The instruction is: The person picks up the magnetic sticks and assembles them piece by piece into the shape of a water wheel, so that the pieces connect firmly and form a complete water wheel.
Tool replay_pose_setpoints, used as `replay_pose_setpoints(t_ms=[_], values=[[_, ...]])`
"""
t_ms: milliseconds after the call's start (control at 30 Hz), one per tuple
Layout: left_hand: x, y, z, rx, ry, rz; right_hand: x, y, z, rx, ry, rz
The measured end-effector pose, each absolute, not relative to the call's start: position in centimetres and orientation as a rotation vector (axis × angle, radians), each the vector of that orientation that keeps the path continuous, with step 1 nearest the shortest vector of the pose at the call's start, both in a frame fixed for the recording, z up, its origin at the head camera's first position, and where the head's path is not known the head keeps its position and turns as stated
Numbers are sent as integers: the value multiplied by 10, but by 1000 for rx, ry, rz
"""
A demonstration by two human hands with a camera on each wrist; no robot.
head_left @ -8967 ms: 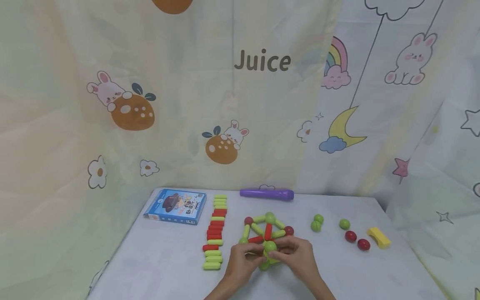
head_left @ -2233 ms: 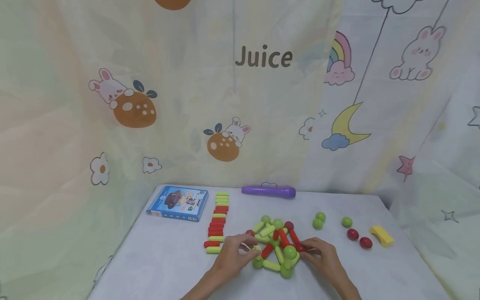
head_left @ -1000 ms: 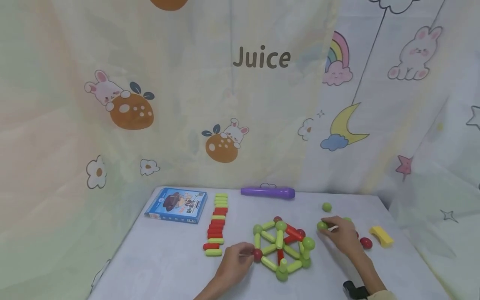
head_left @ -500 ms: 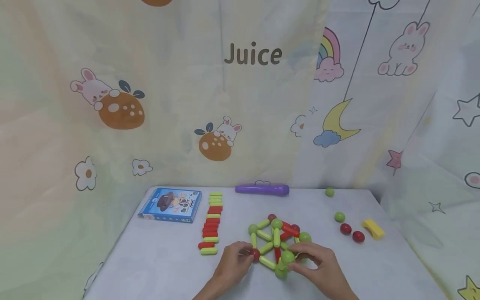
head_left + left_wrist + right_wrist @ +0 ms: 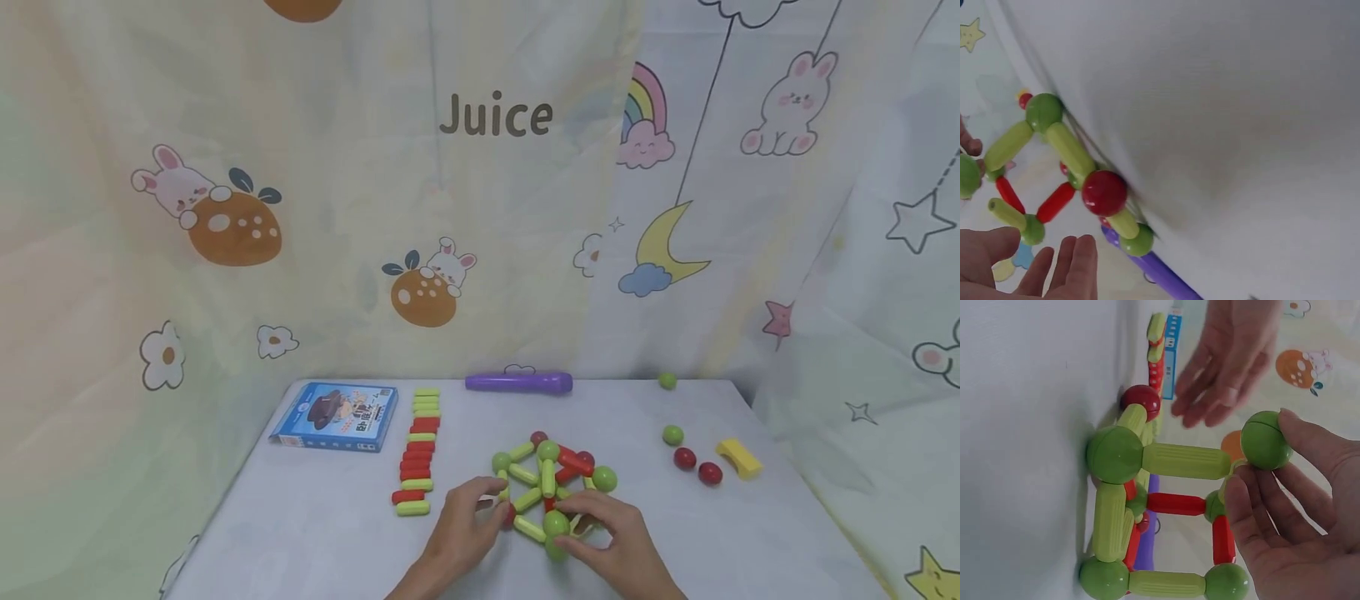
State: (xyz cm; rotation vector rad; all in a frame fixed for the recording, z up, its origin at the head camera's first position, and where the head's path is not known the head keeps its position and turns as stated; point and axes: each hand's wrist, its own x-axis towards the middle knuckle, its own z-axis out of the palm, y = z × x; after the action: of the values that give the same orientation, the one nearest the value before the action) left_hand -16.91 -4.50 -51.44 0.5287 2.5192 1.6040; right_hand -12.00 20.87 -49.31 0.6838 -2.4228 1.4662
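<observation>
A magnetic building frame of green and red balls joined by yellow-green and red rods (image 5: 529,500) stands on the table. My right hand (image 5: 611,533) pinches a green ball (image 5: 1266,440) between thumb and fingertips. The ball is right at the free end of a yellow-green rod (image 5: 1185,460) that rises from a green corner ball (image 5: 1115,454). My left hand (image 5: 467,521) is at the left side of the frame, close to a red ball (image 5: 1104,192). In the wrist views its fingers are fairly straight, apart from the frame, with nothing in them.
A row of yellow-green and red rods (image 5: 416,458) lies left of the frame, beside a blue box (image 5: 337,417). A purple microphone-shaped piece (image 5: 519,382) lies behind. To the right are a green ball (image 5: 672,435), red balls (image 5: 685,458), a yellow arch block (image 5: 739,459) and another green ball (image 5: 667,381) near the back edge.
My right hand has brought the green ball from the right of the table to the frame's front rod. A loose green ball rolled to the back edge. My left hand has let go of the red ball.
</observation>
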Motion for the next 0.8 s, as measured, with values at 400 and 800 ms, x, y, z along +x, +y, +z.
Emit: replay_pose_setpoints(t_ms=[400, 800], values=[[-162, -35, -501, 685, 2318, 1741, -121, 203, -498, 574, -2422, 1452], [-162, -30, -500, 756, 2237, 1737, -121, 197, -496, 379, -2434, 1522]])
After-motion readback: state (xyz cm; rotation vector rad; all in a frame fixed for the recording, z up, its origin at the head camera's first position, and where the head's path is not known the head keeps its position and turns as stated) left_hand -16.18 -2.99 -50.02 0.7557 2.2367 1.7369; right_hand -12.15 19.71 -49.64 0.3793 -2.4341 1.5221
